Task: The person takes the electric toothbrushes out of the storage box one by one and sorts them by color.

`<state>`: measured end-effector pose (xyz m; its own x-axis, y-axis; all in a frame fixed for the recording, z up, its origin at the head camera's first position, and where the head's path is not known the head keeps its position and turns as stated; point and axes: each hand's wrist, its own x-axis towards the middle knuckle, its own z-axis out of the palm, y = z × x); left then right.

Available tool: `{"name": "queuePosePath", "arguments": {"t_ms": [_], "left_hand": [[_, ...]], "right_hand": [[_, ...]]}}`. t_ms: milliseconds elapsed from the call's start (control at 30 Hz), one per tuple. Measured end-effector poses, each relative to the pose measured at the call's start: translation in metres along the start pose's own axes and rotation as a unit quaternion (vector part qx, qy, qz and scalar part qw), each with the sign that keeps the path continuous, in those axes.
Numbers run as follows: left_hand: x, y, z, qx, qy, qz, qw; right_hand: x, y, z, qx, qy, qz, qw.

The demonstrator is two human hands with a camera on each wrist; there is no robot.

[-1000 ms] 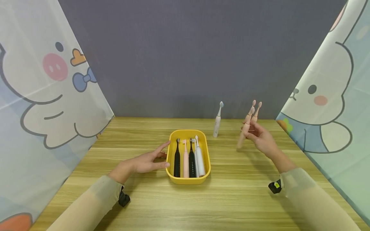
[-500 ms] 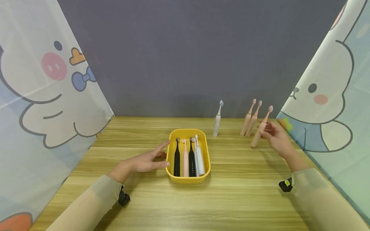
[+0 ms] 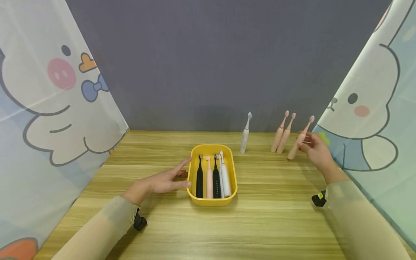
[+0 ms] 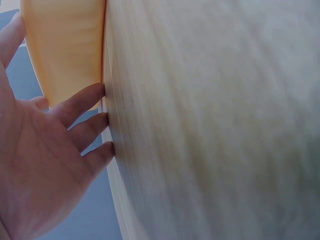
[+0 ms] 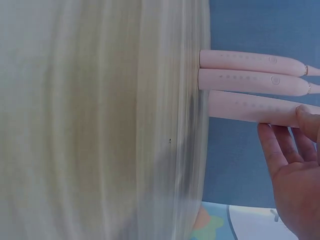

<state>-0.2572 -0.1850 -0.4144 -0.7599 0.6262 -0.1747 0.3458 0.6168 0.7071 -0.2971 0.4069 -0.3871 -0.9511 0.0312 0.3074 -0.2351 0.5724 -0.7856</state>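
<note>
Between thumb and fingers, my right hand (image 3: 316, 150) pinches a pink electric toothbrush (image 3: 297, 146), tilted to the right in the head view. In the right wrist view, its base (image 5: 220, 105) lies beside two other pink toothbrushes (image 5: 240, 82) that stand upright side by side. My left hand (image 3: 165, 181) rests with spread fingers against the left side of a yellow tray (image 3: 211, 203). Inside the tray lie several toothbrushes: a black one (image 3: 199, 182), a pink one (image 3: 209, 182), another black one (image 3: 216, 182) and white ones (image 3: 225, 180).
A white toothbrush (image 3: 244, 141) stands upright on the wooden table (image 3: 260, 224), left of the pink pair. A grey panel (image 3: 211, 65) closes off the back. Printed cartoon curtains (image 3: 360, 151) line both sides.
My right hand has carried the pink toothbrush rightward, from in front of the upright pink pair to their right, and then slightly back. The left hand stays at the tray.
</note>
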Motion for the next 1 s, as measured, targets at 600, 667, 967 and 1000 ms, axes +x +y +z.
{"name": "queuePosePath", "arguments": {"t_ms": [600,667,967,1000], "left_hand": [[0.0,0.002,0.0,-0.004,0.0,-0.007,1.0],[-0.001,0.002,0.0,-0.004,0.001,-0.009,1.0],[-0.001,0.001,0.0,0.001,0.003,-0.006,1.0],[-0.001,0.001,0.0,0.002,0.002,-0.006,1.0]], "right_hand": [[0.023,0.016,0.009,0.039,0.021,0.003,0.999],[0.025,0.016,0.01,0.027,0.017,0.002,0.9995],[0.028,0.012,0.015,0.005,0.006,0.015,0.9999],[0.028,0.013,0.015,0.003,0.007,0.016,0.9998]]}}
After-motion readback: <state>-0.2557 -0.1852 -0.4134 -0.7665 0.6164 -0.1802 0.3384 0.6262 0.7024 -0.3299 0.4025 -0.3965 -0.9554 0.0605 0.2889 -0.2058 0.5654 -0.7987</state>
